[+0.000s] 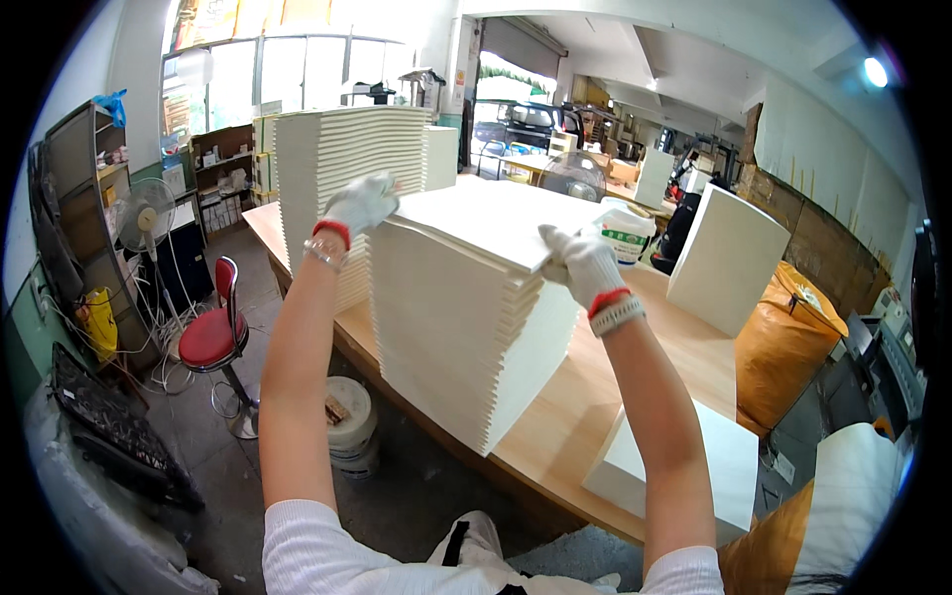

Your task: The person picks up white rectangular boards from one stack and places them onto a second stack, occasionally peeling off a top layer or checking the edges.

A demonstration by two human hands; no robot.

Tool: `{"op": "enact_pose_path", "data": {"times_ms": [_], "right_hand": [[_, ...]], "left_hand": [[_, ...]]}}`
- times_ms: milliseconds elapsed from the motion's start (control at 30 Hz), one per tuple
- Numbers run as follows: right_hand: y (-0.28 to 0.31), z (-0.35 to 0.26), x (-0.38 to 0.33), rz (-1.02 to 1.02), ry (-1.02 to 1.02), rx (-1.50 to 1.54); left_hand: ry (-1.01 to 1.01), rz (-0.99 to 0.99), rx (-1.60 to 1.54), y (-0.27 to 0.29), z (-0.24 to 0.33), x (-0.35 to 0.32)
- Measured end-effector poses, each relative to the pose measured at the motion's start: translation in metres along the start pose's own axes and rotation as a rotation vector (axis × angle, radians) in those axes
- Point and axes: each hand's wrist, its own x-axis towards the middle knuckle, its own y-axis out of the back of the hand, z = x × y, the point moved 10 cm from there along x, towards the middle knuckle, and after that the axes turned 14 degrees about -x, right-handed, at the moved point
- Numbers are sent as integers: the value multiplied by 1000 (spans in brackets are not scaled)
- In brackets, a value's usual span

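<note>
A tall stack of white sheets [446, 327] stands on the wooden table in front of me, its side edges ridged. On top lies a flat white sheet [506, 220], slightly out of line with those below. My left hand [363, 203], in a white glove with a red cuff, is closed at the sheet's left corner. At the near right corner, my right hand [583, 264], gloved the same way, grips the sheet's edge with the thumb above. The fingertips under the edge are hidden.
Behind my left hand rises another ridged white stack [342, 149]. A white block [694, 466] lies at the table's near right; a curved white stack [729, 258] and a white bucket [627, 230] stand farther back. Left are a red stool [210, 335] and a lidded bucket [352, 416].
</note>
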Motion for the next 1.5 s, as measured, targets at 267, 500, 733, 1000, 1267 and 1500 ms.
{"op": "enact_pose_path", "data": {"times_ms": [267,500,733,1000,1267,1500], "right_hand": [[-19,-58,-103,171,868,-850],[-29,-55,-100,204,772,-905],[-32,-65,-114,341,885,-837],[-34,-55,-109,396,883,-806],[-4,-25,-114,242,771,-509],[136,160,-187,227,404,-638]], "left_hand": [[-37,-46,-572,-19,-73,-9],[27,-26,-825,-29,-102,7],[3,-199,-762,-23,-99,26],[19,-107,-766,-24,-107,19],[30,-69,-1085,-33,-119,16],[-254,852,-1188,25,-108,-78]]}}
